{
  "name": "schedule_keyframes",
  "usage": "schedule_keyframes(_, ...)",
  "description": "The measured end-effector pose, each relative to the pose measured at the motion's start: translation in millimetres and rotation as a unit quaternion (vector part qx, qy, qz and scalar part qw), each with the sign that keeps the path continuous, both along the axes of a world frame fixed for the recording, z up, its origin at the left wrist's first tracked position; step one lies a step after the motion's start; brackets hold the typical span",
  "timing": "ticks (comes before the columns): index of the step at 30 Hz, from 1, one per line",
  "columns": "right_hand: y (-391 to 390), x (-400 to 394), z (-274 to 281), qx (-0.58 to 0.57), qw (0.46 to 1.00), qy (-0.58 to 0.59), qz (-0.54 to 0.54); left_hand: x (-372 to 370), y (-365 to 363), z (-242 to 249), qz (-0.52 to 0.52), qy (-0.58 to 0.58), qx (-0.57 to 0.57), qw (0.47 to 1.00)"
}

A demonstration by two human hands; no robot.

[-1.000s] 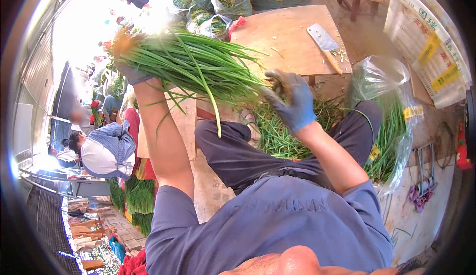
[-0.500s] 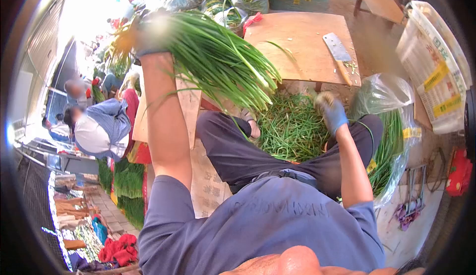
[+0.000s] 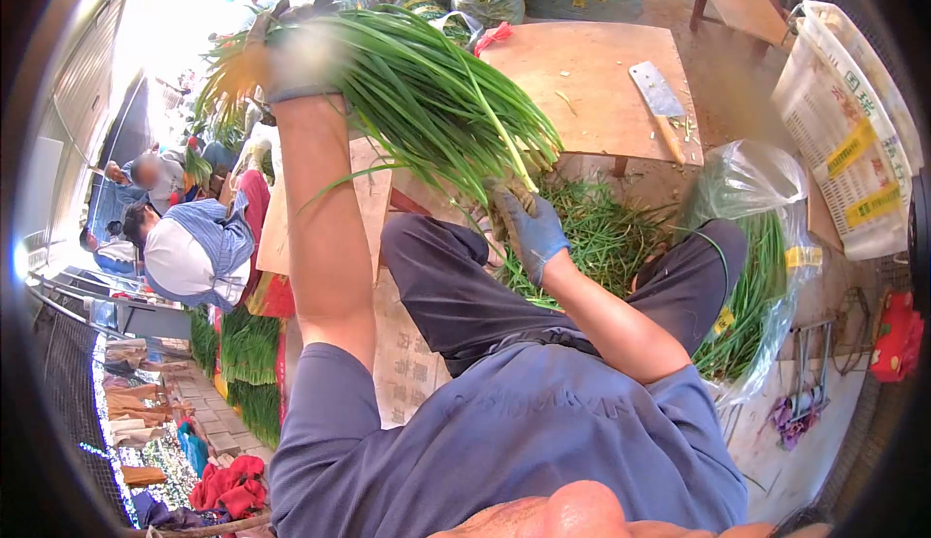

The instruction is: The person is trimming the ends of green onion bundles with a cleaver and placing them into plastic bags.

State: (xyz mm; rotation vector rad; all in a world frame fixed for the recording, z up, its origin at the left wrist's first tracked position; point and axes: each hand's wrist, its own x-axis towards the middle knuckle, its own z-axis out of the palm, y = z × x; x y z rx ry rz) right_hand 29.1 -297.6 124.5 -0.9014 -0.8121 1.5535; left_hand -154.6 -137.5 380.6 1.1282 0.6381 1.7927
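My gloved left hand [image 3: 303,65], partly washed out by a bright blur, is closed round a thick bunch of garlic chives [image 3: 427,92]. The bunch is held out with its pale stem ends slanting down to the right. At those ends is my right hand [image 3: 529,228] in a blue-grey glove, its fingers curled on a few stems; the fingertips are partly hidden. Below the right hand, a heap of loose green trimmings [image 3: 621,237] lies between my legs.
A wooden board table [image 3: 592,63] ahead bears a cleaver [image 3: 659,101] and small scraps. To the right stand a clear plastic bag of chives [image 3: 756,295] and a printed white sack [image 3: 853,140]. Another person [image 3: 199,242] sits at left, near stacked chives [image 3: 250,354].
My right hand has moved left and up from the trimmings to the stem ends of the bunch. The held bunch has shifted slightly down and right at its stem end.
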Motion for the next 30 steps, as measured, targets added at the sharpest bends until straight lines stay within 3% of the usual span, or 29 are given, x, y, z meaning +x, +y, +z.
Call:
schedule_keyframes(5,-12.2,-4.6,11.4,0.025,0.997,0.064,0.018,8.6,2.6,0.2,0.013,-0.029,0.013,0.999)
schedule_keyframes(7,-13.3,-7.4,7.6,0.054,0.997,0.054,0.014,-22.1,27.2,-8.5,-0.140,-0.071,0.061,0.986)
schedule_keyframes(9,-18.8,-15.7,15.4,0.053,0.996,0.063,-0.028,-16.3,16.7,-7.6,-0.139,-0.074,0.067,0.985)
schedule_keyframes(11,-24.3,-13.6,23.0,-0.002,0.993,0.116,-0.031,6.1,-0.5,-4.1,0.007,-0.040,0.041,0.998)
schedule_keyframes(15,-24.9,-21.5,23.3,-0.009,0.982,0.171,-0.085,-35.4,28.9,-10.2,-0.194,-0.145,0.030,0.970)
schedule_keyframes(19,-27.5,-17.7,30.4,-0.065,0.984,0.160,-0.054,-50.1,42.5,-19.4,-0.287,-0.136,0.071,0.945)
schedule_keyframes(22,-21.6,-20.4,40.0,-0.095,0.966,0.237,-0.043,-41.6,31.9,-18.5,-0.246,-0.132,0.044,0.959)
schedule_keyframes(25,-0.7,-28.5,36.5,-0.171,0.962,0.212,-0.030,5.0,-14.1,-9.2,-0.139,-0.114,0.009,0.984)
schedule_keyframes(27,17.4,-38.0,20.7,-0.113,0.968,0.220,-0.034,13.9,-20.5,-5.7,-0.173,-0.114,0.030,0.978)
schedule_keyframes(29,25.2,-42.5,15.8,-0.087,0.972,0.212,-0.053,-1.8,-9.6,-14.3,-0.313,-0.126,0.078,0.938)
schedule_keyframes(30,22.4,-38.1,34.1,-0.088,0.973,0.200,-0.069,-11.6,-1.2,-14.2,-0.259,-0.098,0.050,0.960)
